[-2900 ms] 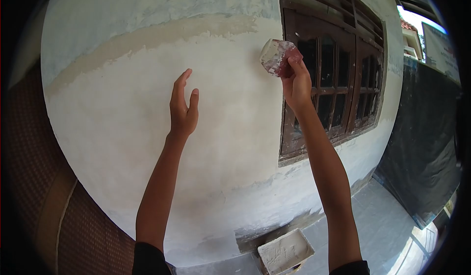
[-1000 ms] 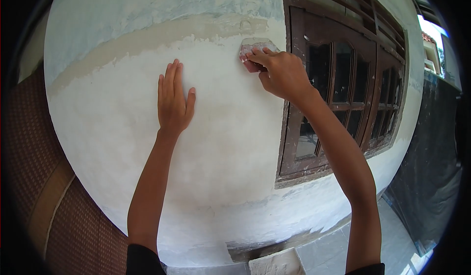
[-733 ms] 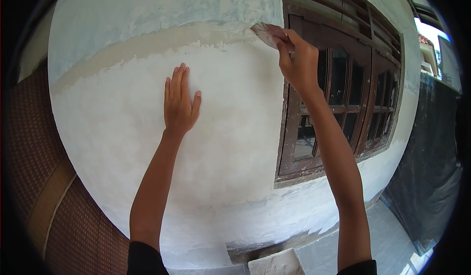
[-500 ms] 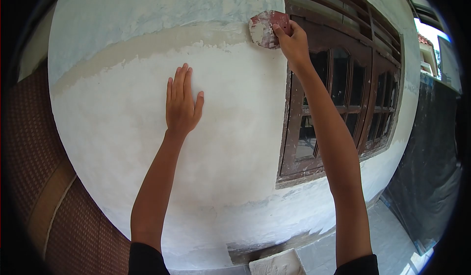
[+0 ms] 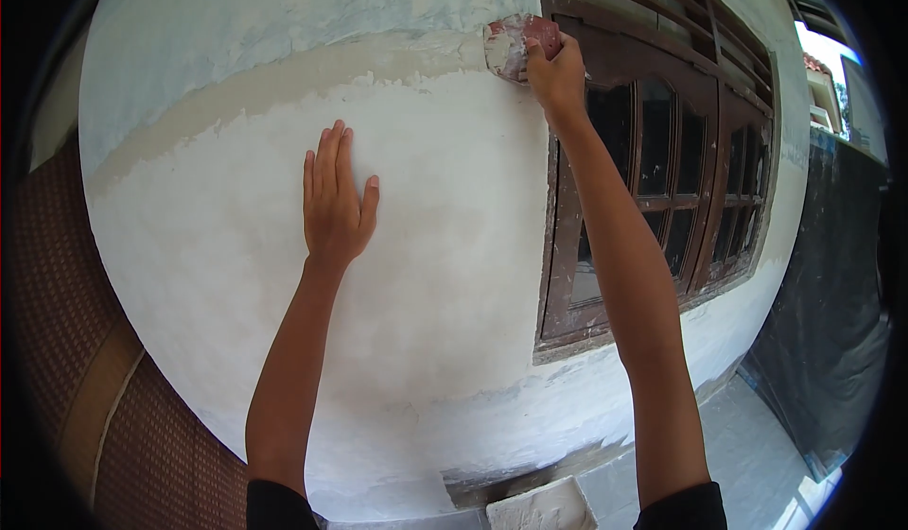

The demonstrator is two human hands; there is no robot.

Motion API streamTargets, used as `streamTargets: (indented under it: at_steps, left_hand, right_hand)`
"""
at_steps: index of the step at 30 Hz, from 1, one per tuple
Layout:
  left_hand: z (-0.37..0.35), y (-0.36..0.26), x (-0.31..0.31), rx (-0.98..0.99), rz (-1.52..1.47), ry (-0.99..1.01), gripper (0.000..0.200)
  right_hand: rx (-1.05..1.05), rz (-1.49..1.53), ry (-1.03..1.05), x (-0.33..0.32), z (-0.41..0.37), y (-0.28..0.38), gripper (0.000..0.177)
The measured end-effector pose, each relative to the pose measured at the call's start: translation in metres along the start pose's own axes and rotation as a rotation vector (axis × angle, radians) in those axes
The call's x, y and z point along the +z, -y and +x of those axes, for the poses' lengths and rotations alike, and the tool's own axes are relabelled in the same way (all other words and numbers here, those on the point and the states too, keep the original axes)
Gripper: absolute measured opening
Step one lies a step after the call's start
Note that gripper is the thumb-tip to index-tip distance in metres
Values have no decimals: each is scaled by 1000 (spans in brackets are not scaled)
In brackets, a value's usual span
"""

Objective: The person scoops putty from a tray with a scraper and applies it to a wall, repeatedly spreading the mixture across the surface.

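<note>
My right hand (image 5: pixel 556 74) grips a red putty scraper (image 5: pixel 541 34) smeared with pale filler, its blade against the wall by the window frame's upper left corner. Leftward from the scraper runs a band of damp, beige filler (image 5: pixel 312 69), between the bluish rough plaster above and the smooth white wall (image 5: pixel 445 218) below. My left hand (image 5: pixel 336 190) lies flat on the white surface under that band, fingers stretched upward and thumb apart, holding nothing.
A brown wooden window (image 5: pixel 653 171) with glass panes stands to the right. On the floor below sits a tray of white filler (image 5: pixel 544 509). Woven panels (image 5: pixel 161 435) border the left side, and a dark sheet (image 5: pixel 813 303) hangs at the far right.
The scraper has tilted a little against the wall, staying near the window corner. My left hand still rests flat on the wall. The whole view has shifted slightly.
</note>
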State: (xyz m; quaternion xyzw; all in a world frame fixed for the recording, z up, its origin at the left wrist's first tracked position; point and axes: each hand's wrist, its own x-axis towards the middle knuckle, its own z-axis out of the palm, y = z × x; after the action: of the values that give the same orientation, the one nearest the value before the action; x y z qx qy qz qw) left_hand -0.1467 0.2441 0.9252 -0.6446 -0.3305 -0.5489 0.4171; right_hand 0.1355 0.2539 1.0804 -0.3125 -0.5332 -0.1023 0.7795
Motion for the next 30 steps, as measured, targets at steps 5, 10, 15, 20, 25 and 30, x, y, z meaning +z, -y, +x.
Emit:
streamTargets:
  at_steps: [5, 10, 15, 20, 25, 30]
  left_hand:
    - [0, 0, 1, 7, 1, -10, 62]
    - [-1, -4, 1, -1, 44, -10, 61]
    - [1, -2, 0, 7, 65, -11, 61]
    - [0, -1, 0, -5, 56, -11, 62]
    - [0, -2, 0, -2, 58, -4, 62]
    - [1, -5, 0, -9, 89, -5, 61]
  right_hand:
    - [80, 14, -73, -32, 22, -37, 44]
    - [127, 332, -46, -43, 33, -56, 43]
    - [-24, 213, 31, 13, -10, 13, 46]
    - [-25, -8, 33, 20, -16, 18, 44]
    - [57, 12, -64, -27, 13, -24, 45]
    - [95, 239, -158, -48, 31, -49, 36]
